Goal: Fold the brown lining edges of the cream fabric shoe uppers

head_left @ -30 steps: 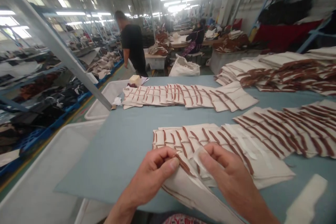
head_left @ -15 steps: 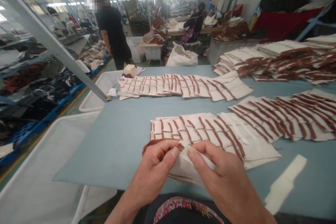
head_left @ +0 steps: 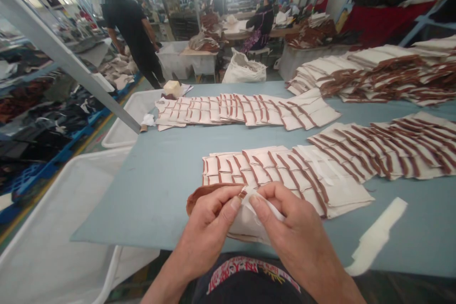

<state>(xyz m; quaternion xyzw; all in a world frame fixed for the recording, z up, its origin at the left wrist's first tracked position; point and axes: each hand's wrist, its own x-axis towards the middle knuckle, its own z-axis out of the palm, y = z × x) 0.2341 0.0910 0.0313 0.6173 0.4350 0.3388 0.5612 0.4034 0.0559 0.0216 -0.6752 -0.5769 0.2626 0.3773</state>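
In front of my body, both hands hold a cream fabric piece [head_left: 245,229] with a brown flap [head_left: 199,194] curling out to the left. My left hand [head_left: 210,221] pinches its brown-tipped upper edge between thumb and index finger. Close beside it, my right hand [head_left: 294,221] is closed in a pinch on a thin white strip [head_left: 273,207] lying against the cream cloth. The lower side of the piece hangs over the table's front edge area, partly hidden by the fingers.
Overlapping rows of cream pieces with brown edges [head_left: 263,166] cover the blue-green table [head_left: 142,190]. A second row [head_left: 213,110] and a larger heap [head_left: 384,73] lie behind. Pale strips [head_left: 377,232] rest at right. White bins [head_left: 64,209] and a slanted post [head_left: 71,52] stand left.
My hands keep their pinch, and more of the brown flap shows at the left. The view has shifted slightly. A person in black in the background has moved left.
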